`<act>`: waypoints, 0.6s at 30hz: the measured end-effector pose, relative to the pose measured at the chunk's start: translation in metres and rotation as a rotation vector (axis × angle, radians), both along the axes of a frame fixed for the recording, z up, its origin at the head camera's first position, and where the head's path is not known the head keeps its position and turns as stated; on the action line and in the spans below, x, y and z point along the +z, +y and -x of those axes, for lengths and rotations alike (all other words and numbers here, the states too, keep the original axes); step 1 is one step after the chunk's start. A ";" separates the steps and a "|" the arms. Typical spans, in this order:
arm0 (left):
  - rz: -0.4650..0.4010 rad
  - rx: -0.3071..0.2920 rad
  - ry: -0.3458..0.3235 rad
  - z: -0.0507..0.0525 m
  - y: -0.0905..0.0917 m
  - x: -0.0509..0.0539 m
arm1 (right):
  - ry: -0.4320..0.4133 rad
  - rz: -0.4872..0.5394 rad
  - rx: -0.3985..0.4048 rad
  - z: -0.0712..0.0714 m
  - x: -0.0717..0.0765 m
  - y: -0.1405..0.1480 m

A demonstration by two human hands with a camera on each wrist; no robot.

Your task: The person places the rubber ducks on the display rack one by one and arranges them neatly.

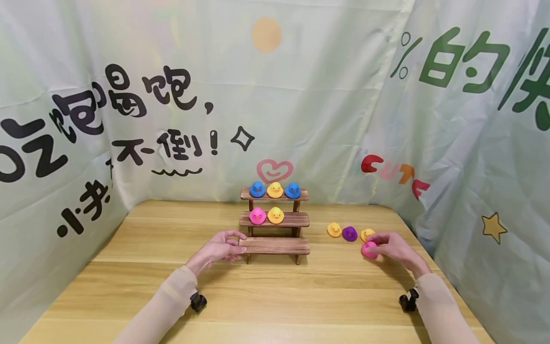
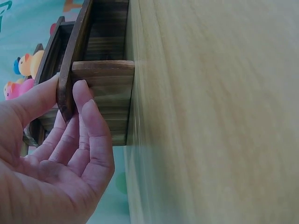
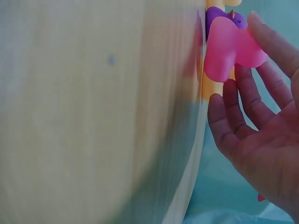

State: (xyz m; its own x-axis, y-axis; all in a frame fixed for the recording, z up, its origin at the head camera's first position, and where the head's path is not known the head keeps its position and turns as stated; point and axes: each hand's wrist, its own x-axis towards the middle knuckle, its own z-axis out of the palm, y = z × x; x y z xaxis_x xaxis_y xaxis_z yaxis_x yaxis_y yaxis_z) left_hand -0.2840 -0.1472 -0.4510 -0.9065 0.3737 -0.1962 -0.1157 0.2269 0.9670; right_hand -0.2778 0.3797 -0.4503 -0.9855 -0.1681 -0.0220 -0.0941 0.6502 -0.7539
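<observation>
My left hand [image 1: 223,246] pinches the left end of the lowest step of a brown wooden tiered stand [image 1: 275,245]; in the left wrist view the thumb lies over the board [image 2: 70,70] and the fingertips sit under it. On the right, my right hand [image 1: 393,246] pinches a pink rubber duck [image 1: 368,250] between thumb and fingers. The right wrist view shows this pink duck [image 3: 224,49] close to the tabletop; whether it touches the wood, I cannot tell. Just behind it are a yellow duck [image 1: 366,234], partly hidden, and a purple duck [image 1: 350,233].
Another yellow duck [image 1: 334,230] stands left of the purple one. The stand's top step holds a blue duck [image 1: 257,189], a yellow duck [image 1: 275,190] and a second blue duck [image 1: 293,190]. Its middle step holds a pink duck [image 1: 258,215] and a yellow duck [image 1: 276,215]. Printed curtains [image 1: 322,119] surround the table.
</observation>
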 end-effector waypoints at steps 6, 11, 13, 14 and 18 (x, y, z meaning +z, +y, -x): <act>-0.004 -0.015 0.008 -0.001 0.000 0.002 | 0.015 -0.009 0.010 -0.001 0.002 -0.002; -0.004 -0.008 0.010 -0.001 0.000 0.002 | 0.014 0.017 0.007 -0.002 0.005 -0.008; -0.005 -0.006 0.007 -0.001 0.000 0.002 | 0.014 0.031 0.002 -0.002 0.007 -0.011; -0.006 -0.006 0.007 -0.001 0.000 0.002 | 0.017 0.036 0.007 -0.003 0.008 -0.013; -0.007 -0.010 0.010 0.000 -0.001 0.001 | 0.031 0.089 0.013 -0.003 0.011 -0.022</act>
State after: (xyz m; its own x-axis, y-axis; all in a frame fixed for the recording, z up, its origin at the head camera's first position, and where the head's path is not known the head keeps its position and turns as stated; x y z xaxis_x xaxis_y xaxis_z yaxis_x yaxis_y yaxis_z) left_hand -0.2838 -0.1478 -0.4496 -0.9048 0.3840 -0.1843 -0.1036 0.2213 0.9697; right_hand -0.2745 0.3576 -0.4389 -0.9832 -0.1809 0.0244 -0.1266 0.5794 -0.8051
